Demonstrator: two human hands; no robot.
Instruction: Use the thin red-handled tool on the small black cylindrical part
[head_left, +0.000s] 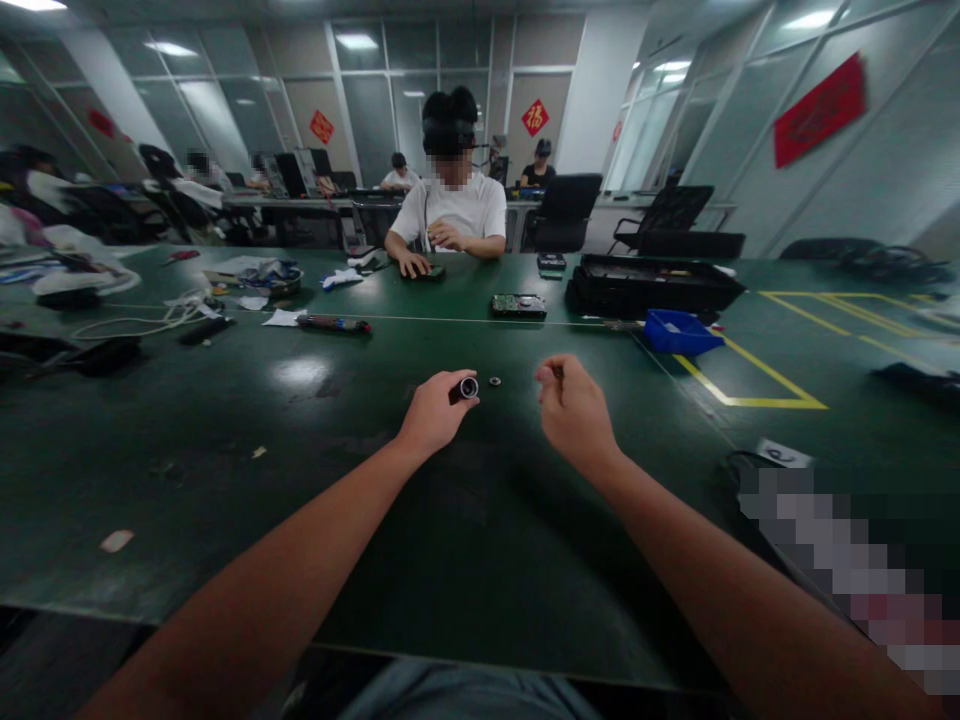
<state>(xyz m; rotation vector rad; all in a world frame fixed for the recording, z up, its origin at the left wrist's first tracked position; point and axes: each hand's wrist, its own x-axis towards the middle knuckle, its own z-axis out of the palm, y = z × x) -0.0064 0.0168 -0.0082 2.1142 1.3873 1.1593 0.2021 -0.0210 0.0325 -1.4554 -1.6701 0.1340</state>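
Note:
My left hand (pixel 435 410) is closed around a small black cylinder with a silvery ring end (pixel 466 388), held just above the dark green table (pixel 465 530). A little to its right, a tiny round metal part (pixel 495 381) lies on the table. My right hand (pixel 574 410) is raised beside it with fingers curled and thumb and forefinger pinched on something small and dark that I cannot make out.
Across the table a person in a white shirt (pixel 454 215) rests both hands near a dark device. A circuit board (pixel 519 305), an open black case (pixel 652 282), a blue bin (pixel 681 332), a marker-like tool (pixel 334 323) and cables (pixel 150 320) lie further back. Yellow tape lines (pixel 750 385) mark the right side.

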